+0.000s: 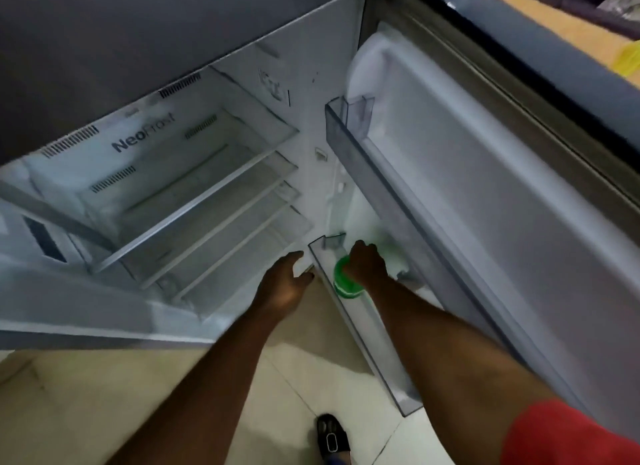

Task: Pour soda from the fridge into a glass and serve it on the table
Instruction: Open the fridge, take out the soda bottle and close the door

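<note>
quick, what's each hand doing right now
Left hand: open, fingers relaxed near the fridge's edge, holding nothing.
Right hand: grips the green bottle in the lower door shelf.

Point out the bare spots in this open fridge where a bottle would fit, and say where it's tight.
The glass shelves inside show nothing on them. The upper door bin looks empty. The lower door bin is bare toward its near end; its far end is crowded by the green bottle gripped by the right hand. The left hand hovers open beside it.
</note>
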